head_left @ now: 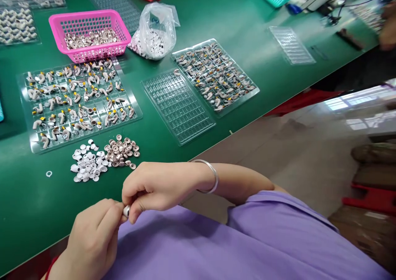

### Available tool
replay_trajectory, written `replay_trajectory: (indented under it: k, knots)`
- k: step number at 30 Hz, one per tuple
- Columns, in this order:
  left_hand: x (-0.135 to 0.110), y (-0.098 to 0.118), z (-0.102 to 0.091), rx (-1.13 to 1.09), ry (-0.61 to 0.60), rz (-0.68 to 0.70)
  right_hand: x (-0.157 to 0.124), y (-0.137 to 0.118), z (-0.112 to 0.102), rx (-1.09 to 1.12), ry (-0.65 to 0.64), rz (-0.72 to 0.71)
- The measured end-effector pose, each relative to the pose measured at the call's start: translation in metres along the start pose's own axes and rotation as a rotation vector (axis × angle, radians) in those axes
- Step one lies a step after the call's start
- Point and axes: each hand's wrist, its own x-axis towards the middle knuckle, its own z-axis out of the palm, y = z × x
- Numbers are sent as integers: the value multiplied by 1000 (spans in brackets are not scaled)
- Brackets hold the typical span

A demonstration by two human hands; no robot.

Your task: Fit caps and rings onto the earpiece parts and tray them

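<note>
Over my lap, at the table's front edge, both hands meet at a small white earbud shell (126, 211) with a dark spot on it. My left hand (95, 232) is closed, its thumb and fingers pinching the shell from the left. From the right, my right hand (154, 186), below a silver bangle, pinches the same piece; fingers hide most of it. Just beyond lie a pile of white round caps (88, 166) and a pile of rose-gold round caps (120, 151). A clear tray (43, 143) behind them holds beige earbud parts with yellow tabs.
A pink basket (89, 56) of small parts and a plastic bag (168, 28) of white pieces stand behind. To the right are a clear tray (185, 123) with a piece at its far edge and a filled tray (255, 91). A small white ring (48, 174) lies at left.
</note>
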Motion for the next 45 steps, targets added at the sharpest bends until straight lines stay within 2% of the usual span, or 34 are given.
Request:
replay_trajectory:
  k: [6, 12, 15, 19, 22, 25, 30, 36, 39, 45]
  knots:
    - [0, 4, -4, 5, 4, 15, -2, -4, 15, 168, 116, -12]
    - [4, 4, -9, -55, 21, 50, -6, -10, 22, 262, 176, 6]
    - [6, -1, -10, -50, 18, 67, -6, -15, 14, 156, 153, 30]
    - [7, -9, -11, 54, -1, 124, -5, -24, 2, -142, 22, 92]
    - [7, -10, -13, 165, 7, 170, -5, -27, 1, -214, -28, 30]
    - [7, -9, -14, 176, 3, 188, -5, -23, 5, -175, 34, -89]
    - [7, -6, -13, 138, 10, 157, -7, -13, 9, -63, 76, -181]
    - [8, 3, -11, 171, 31, 101, -7, -8, 12, 34, 104, -85]
    - [9, 8, -10, 167, 68, 34, -7, -6, 14, 64, 131, -83]
    - [8, 13, -6, 200, 118, -9, -6, -1, 23, 191, 203, -67]
